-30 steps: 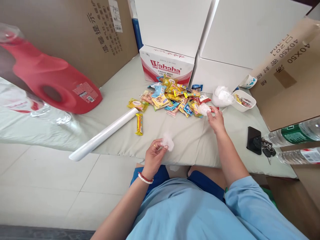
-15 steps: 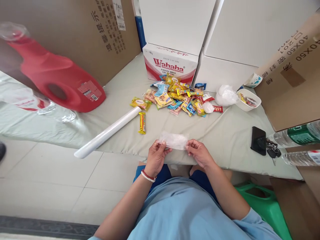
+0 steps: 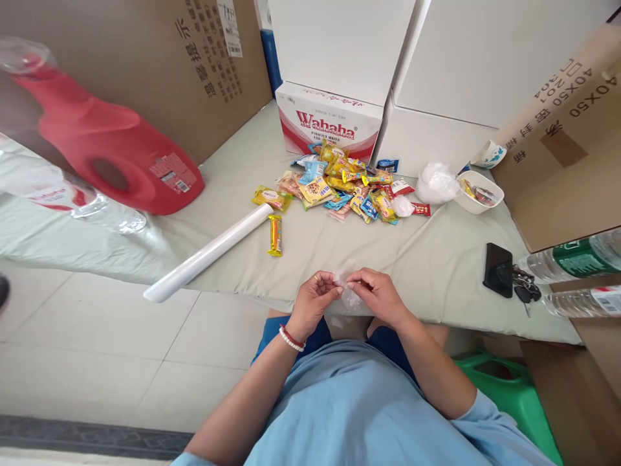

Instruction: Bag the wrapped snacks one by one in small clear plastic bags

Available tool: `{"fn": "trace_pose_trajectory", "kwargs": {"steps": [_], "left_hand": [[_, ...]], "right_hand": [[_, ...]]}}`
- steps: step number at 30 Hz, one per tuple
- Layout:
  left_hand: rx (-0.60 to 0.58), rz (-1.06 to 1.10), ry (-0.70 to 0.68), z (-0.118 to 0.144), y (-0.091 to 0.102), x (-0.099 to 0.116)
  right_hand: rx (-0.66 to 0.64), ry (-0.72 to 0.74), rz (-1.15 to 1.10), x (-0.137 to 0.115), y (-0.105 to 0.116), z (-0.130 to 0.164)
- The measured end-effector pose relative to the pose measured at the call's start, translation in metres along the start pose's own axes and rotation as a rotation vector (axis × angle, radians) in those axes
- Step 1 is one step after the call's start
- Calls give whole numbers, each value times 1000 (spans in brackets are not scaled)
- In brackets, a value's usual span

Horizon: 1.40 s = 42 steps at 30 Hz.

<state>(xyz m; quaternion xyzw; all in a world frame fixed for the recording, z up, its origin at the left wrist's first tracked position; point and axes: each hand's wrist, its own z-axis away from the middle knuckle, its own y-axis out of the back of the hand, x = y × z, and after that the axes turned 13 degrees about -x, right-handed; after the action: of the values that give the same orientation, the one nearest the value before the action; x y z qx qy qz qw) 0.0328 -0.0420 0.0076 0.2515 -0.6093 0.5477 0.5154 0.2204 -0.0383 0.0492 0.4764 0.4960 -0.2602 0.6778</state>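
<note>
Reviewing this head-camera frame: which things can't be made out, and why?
- Thin clear plastic bag: mostly covered by the left hand and right hand; shape unclear.
- Pile of colourful snack packets: print too small to read.
- Shallow white bowl: contents too small to identify.
- Clear plastic water bottles: cut off by the right edge.

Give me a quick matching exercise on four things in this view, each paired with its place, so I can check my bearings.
Things:
1. clear plastic bag
2. white roll
3. black phone
4. white bowl

Places:
A. right side of the cushion, beside keys
B. pinched between the left hand and right hand
C. lying slantwise, one end past the cushion's front edge
D. right of the snack pile, wrappers inside

Pairs: 1-B, 2-C, 3-A, 4-D
</note>
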Motion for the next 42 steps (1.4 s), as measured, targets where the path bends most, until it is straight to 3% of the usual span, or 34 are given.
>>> {"fn": "trace_pose_trajectory", "kwargs": {"steps": [4, 7, 13, 18, 24, 29, 33, 36, 40, 42], "left_hand": [[40, 72, 36, 3, 5, 8], [60, 83, 42, 5, -1, 15], [-147, -120, 118, -5, -20, 16], [-27, 37, 166, -4, -19, 18], [-87, -120, 107, -4, -25, 16], [37, 274, 115, -8, -14, 16], [59, 387, 128, -7, -7, 17], [66, 298, 125, -7, -7, 14], [205, -5, 10, -4, -10, 15], [141, -92, 28, 0, -17, 18]], "right_hand": [[183, -165, -477, 11, 10, 4], [231, -213, -592, 14, 18, 11], [64, -71, -287, 9, 10, 19], [145, -64, -214, 12, 11, 19], [38, 29, 48, 4, 8, 21], [298, -70, -370, 14, 14, 21], [344, -133, -885, 22, 18, 23], [344, -181, -1084, 22, 17, 25], [373, -138, -1141, 16, 21, 28], [368, -95, -1100, 10, 22, 30]]}}
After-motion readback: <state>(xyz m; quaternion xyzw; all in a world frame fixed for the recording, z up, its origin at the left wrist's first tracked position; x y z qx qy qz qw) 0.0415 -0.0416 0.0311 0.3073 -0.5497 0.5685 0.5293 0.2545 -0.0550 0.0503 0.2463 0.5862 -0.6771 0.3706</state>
